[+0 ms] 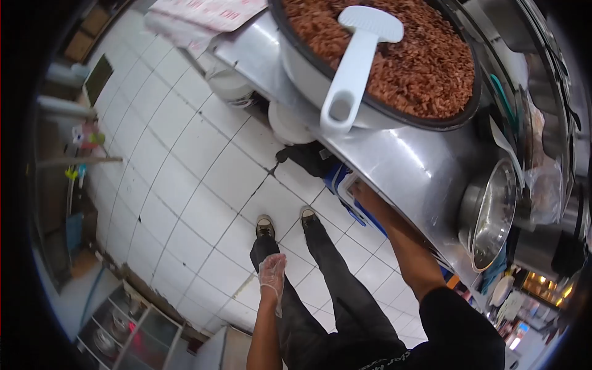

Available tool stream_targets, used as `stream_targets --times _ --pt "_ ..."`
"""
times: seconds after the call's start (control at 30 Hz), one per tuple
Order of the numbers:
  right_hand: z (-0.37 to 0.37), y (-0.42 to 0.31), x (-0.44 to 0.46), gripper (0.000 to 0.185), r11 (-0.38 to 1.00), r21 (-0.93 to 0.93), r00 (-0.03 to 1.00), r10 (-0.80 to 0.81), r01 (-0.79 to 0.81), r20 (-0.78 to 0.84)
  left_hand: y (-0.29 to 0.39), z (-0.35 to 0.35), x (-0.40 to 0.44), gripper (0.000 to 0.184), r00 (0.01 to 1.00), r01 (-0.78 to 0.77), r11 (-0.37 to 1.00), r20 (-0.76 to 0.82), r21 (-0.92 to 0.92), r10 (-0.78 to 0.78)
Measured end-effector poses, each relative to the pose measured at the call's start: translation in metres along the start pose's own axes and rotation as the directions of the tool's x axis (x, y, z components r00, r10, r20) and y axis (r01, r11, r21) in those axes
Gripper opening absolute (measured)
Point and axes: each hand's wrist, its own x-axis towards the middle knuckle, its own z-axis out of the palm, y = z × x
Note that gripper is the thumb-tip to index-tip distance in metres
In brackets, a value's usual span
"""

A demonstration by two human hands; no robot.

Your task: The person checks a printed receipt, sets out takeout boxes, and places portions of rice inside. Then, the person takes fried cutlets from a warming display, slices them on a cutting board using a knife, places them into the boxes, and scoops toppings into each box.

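Left hand [272,271]: one, in a clear plastic glove [279,283], hanging in front of the left thigh. Fingers drawn together and bent; nothing seen in its hold, though the palm is turned away and the exact closure cannot be told.

Right hand [362,190]: one, reaching down past the edge of the counter, at a blue container [364,213] with a white part [346,184]. Fingers mostly hidden; grip and opening cannot be told.

Blue container: beside and partly beneath the counter edge, near a dark object [305,159].

Counter [394,163]: bare metal, running diagonally above the right forearm.

Pot [314,80]: large, dark-rimmed, on the counter; filled with reddish-brown rice [431,80].

Paddle [361,65]: white plastic; broad head on the rice, handle crossing the rim and reaching past it.

Bowl [493,216]: shiny metal, near the counter's far end.

Packet [213,11]: white with red print, at the counter's other end.

Floor [179,166]: white tiles, dark joints; two dark shoes [265,226] with pale toes.
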Motion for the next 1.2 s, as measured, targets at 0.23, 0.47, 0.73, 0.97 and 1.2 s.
stream_targets --times 0.23,0.47,0.73,0.97,1.2 --pt "-0.090 0.020 -0.143 0.025 0.991 -0.015 0.911 0.113 -0.130 -0.397 0.080 0.177 0.088 0.037 0.663 -0.712 0.521 0.695 0.472 0.276" --pt "-0.080 0.053 -0.197 0.021 0.915 0.254 0.885 0.378 -0.313 -0.271 0.063 0.370 0.149 0.045 0.520 -0.840 -0.160 0.854 0.518 0.035" --pt "-0.052 0.071 -0.217 0.016 0.934 0.226 0.802 0.354 -0.277 -0.482 0.013 0.429 0.187 0.049 0.584 -0.776 -0.269 0.811 0.570 0.037" --pt "-0.049 0.077 -0.218 0.023 0.948 0.233 0.817 0.307 -0.218 -0.488 0.002 0.428 0.190 0.052 0.593 -0.772 -0.256 0.804 0.582 0.041" --pt "-0.047 0.085 -0.223 0.031 0.963 0.204 0.833 0.255 -0.174 -0.492 -0.002 0.425 0.188 0.056 0.601 -0.771 -0.242 0.799 0.590 0.032"
